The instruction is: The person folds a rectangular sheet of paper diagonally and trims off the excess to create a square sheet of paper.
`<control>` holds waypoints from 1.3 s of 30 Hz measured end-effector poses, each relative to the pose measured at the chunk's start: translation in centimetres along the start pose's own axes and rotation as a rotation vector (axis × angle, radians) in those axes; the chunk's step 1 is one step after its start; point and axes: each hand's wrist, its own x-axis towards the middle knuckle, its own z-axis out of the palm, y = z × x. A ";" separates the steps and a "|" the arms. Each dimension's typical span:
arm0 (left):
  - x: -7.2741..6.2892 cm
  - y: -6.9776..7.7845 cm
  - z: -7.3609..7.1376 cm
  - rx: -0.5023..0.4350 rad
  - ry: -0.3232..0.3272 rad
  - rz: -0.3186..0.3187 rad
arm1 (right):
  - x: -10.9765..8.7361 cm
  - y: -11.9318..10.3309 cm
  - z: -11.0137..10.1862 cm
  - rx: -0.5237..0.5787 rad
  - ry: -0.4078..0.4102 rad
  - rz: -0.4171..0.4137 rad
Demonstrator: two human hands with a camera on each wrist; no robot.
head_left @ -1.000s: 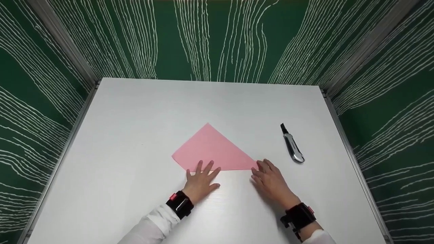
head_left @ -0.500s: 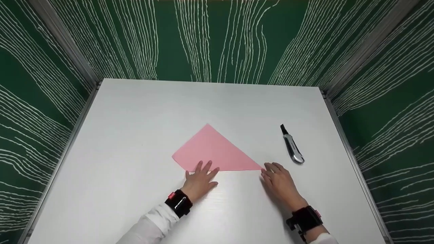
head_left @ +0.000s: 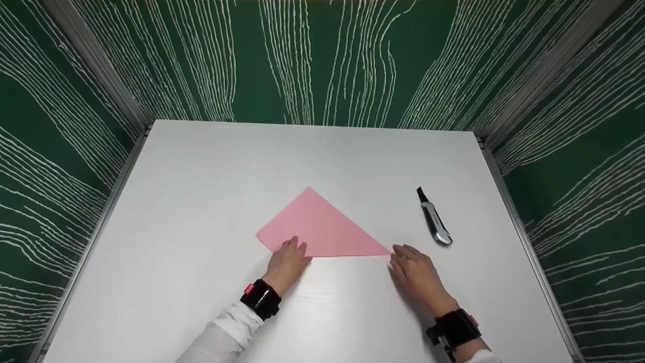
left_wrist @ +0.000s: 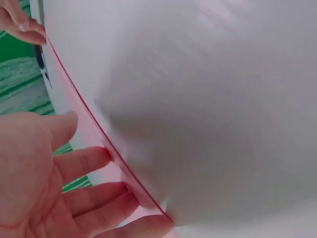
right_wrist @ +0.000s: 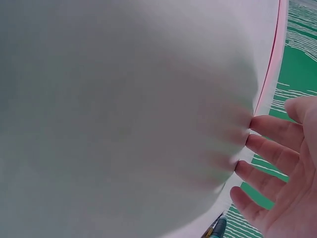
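Pink folded paper (head_left: 322,227) lies flat on the white table, its folded edge toward me and one corner pointing away. My left hand (head_left: 285,263) rests its fingertips on the paper's near edge at the left; in the left wrist view the fingers (left_wrist: 86,162) are extended and lie along that edge. At the paper's pointed right end is my right hand (head_left: 418,272), its fingertips right at the tip. The right wrist view shows its fingers (right_wrist: 272,148) spread and nearly straight, touching down by the pink edge.
A utility knife (head_left: 435,222) with a black tip lies on the white table (head_left: 211,171), right of the paper and beyond my right hand. Green walls with white wavy lines (head_left: 272,60) stand behind and on both sides.
My right hand has slid right along the paper's near edge to its pointed end. The left hand has shifted slightly left, its fingers drawing closer together.
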 end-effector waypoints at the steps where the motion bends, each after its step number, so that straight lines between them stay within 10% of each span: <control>1: 0.2 -0.2 -0.1 -0.001 0.004 -0.027 | 0.0 0.1 0.0 0.003 -0.001 -0.010; 15: 1.0 -4.9 -0.4 -0.157 0.052 -0.302 | -0.3 0.1 -0.5 0.023 -0.093 0.018; 39: 2.9 -6.0 -0.6 -0.293 -0.041 -0.389 | 0.1 -0.1 -0.3 0.040 -0.100 0.038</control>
